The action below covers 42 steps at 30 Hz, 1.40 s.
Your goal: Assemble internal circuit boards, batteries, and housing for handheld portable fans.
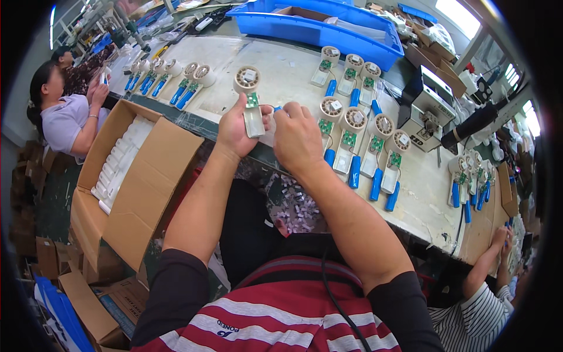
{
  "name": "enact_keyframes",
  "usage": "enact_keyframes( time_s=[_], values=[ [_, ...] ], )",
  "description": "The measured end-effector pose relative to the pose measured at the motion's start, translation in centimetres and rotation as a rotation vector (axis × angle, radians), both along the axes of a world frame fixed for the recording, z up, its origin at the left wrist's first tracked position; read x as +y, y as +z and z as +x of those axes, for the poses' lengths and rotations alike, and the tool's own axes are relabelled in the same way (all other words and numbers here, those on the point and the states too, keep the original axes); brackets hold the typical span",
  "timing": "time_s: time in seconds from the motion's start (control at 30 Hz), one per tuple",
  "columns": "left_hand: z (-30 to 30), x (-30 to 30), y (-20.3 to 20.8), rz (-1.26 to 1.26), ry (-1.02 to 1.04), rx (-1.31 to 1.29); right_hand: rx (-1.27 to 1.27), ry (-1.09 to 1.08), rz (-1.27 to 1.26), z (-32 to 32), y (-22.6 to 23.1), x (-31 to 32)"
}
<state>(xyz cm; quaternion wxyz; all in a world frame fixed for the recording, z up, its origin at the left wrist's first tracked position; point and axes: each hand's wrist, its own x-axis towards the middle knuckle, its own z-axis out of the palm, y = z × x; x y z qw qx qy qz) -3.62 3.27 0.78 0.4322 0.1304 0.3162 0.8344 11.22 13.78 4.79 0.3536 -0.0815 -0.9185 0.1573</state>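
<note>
Probably light and stiff but fragile at its circuit board (253, 100), the fan (247, 84) is best held by its handle (254, 124), which my left hand (233, 125) clasps over the table (220, 61), my right hand (297, 132) pinching its blue battery (277, 109).

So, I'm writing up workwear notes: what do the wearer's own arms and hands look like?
Black sleeves end near the elbows, leaving the forearms bare, with no watch or bracelet visible. The left hand and right hand show no gloves. The shirt has dark red and grey stripes; a thin black cord hangs down its front.
</note>
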Motion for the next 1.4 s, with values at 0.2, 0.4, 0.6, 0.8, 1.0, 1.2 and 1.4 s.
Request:
enact_keyframes(
  time_s=[0.2, 0.4, 0.6, 0.8, 1.0, 1.2, 1.4],
  values=[
    [0.1, 0.9, -2.1, 0.125, 0.052, 0.031, 0.084, 0.182, -0.478, -1.7, -1.9, -2.0],
    [0.7, 1.2, -2.1, 0.158, 0.039, 0.098, 0.084, 0.14, -0.47, -2.4, -2.9, -2.1],
    [0.6, 1.2, -2.5, 0.168, 0.143, 0.16, 0.034, 0.101, -0.487, -1.9, -3.3, -2.6],
    [0.9, 1.1, -2.1, 0.259, 0.062, 0.082, -0.031, 0.001, -0.202, -1.9, -2.0, -1.6],
    [0.9, 1.0, -2.0, 0.198, 0.001, 0.139, -0.133, 0.027, 0.109, -2.9, -1.7, -0.6],
    [1.3, 1.1, -1.3, 0.171, 0.01, 0.143, -0.13, 0.054, 0.133, -3.5, -2.2, 0.2],
    [1.0, 0.9, -1.8, 0.193, 0.013, 0.14, -0.054, 0.147, 0.001, -1.5, -1.8, 0.0]
  ],
)
